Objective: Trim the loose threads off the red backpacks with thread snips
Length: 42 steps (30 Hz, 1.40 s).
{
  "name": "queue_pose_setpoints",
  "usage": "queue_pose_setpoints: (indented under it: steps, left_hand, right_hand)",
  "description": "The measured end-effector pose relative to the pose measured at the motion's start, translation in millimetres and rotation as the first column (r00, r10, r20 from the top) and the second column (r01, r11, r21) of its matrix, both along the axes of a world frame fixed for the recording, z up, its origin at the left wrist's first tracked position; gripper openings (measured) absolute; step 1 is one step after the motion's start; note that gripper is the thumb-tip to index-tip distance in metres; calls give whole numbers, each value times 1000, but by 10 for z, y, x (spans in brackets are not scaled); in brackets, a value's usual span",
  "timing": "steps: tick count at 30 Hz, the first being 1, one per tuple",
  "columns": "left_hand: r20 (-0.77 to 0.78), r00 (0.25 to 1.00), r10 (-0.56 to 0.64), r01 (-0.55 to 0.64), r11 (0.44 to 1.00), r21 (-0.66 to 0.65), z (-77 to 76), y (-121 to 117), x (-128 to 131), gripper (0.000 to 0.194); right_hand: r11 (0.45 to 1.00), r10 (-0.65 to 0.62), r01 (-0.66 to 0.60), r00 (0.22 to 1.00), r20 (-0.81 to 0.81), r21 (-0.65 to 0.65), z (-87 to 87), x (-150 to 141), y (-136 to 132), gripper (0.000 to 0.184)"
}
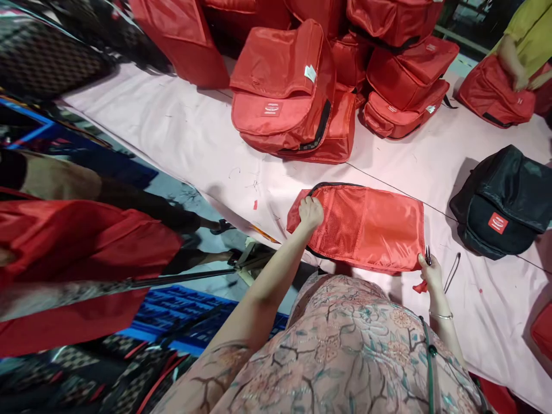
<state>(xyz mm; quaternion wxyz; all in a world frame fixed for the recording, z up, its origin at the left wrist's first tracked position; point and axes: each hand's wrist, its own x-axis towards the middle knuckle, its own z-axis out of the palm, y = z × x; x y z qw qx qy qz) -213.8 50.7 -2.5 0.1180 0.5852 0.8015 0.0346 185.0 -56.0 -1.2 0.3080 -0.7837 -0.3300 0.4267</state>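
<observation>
The red bag (383, 227) lies between the left hand (311, 211), gripping 1 end, and the right hand (433, 276), holding snips (428, 255).

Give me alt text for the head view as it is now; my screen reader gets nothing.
A person's left hand grips the dark-edged end of an open red bag on a pink-covered table; the right hand holds snips at its other end. Beyond are stacked red bags, with a black bag to the right.
</observation>
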Motion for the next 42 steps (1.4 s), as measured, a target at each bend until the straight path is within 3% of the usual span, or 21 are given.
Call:
queue_pose_setpoints:
  steps: [9, 13, 19, 22, 24, 26, 28, 30, 32, 34, 36, 37, 39, 40, 42]
  left_hand:
    - [54, 973, 224, -218, 972, -92, -129, 129, 282, 53]
    - [94, 958, 271, -260, 958, -120, -75, 282, 154, 46]
    - [144, 966, 214, -197, 973, -122, 158, 413, -124, 24]
    - [302, 953, 36, -45, 999, 25, 285, 292, -228, 26]
    - [523, 846, -101, -37, 968, 248, 304, 143, -318, 31]
    - [735, 673, -88, -232, 918, 322, 240, -35, -411, 35]
    - [855, 504, 122, -440, 888, 133, 109, -227, -495, 37]
    - [883, 357, 306, -528, 845, -80, -33, -431, -568, 38]
    - [902, 221, 372, -541, 816, -204, -129, -649, -629, 38]
    - [917, 82, 391, -515, 804, -297, -148, -877, -671, 40]
    - [902, -38, 429, -439, 804, -401, -98, -1086, -677, 44]
    - [889, -75, 452, -393, 806, -443, -57, -1172, -663, 45]
    - [866, -77, 494, -298, 818, -492, 32, -1288, -604, 45]
    - [863, -43, 503, -257, 829, -496, 70, -1317, -565, 45]
    - [867, 44, 496, -198, 855, -479, 112, -1329, -489, 44]
  right_hand:
    - [999, 30, -31, 999, 38, 18, -62, 7, -46, 45]
    - [998, 38, -40, 998, 55, 38, -67, 6, -79, 46]
    - [997, 32, -35, 998, 49, 70, -53, -9, -74, 47]
    - [998, -13, 11, 999, 44, 54, -97, 42, -70, 46]
    - [998, -47, 46, 998, 29, 37, -126, 90, -63, 45]
    - [998, -56, 55, 998, 32, 29, -131, 133, -35, 44]
    - [1000, -17, 15, 996, 89, 20, -100, 155, 24, 44]
    - [998, 59, -64, 974, 221, 15, -31, 141, 103, 43]
    - [989, 83, -125, 908, 410, 76, 58, 66, 183, 42]
    - [960, -8, -155, 815, 579, 232, 140, -98, 253, 42]
    - [900, -80, -214, 775, 627, 379, 186, -367, 313, 41]
    - [871, -43, -270, 790, 612, 411, 193, -540, 342, 39]
    - [799, 202, -453, 822, 532, 395, 173, -945, 398, 33]
    - [745, 350, -551, 803, 482, 377, 152, -1166, 421, 30]
    - [610, 591, -718, 694, 411, 334, 102, -1610, 445, 26]
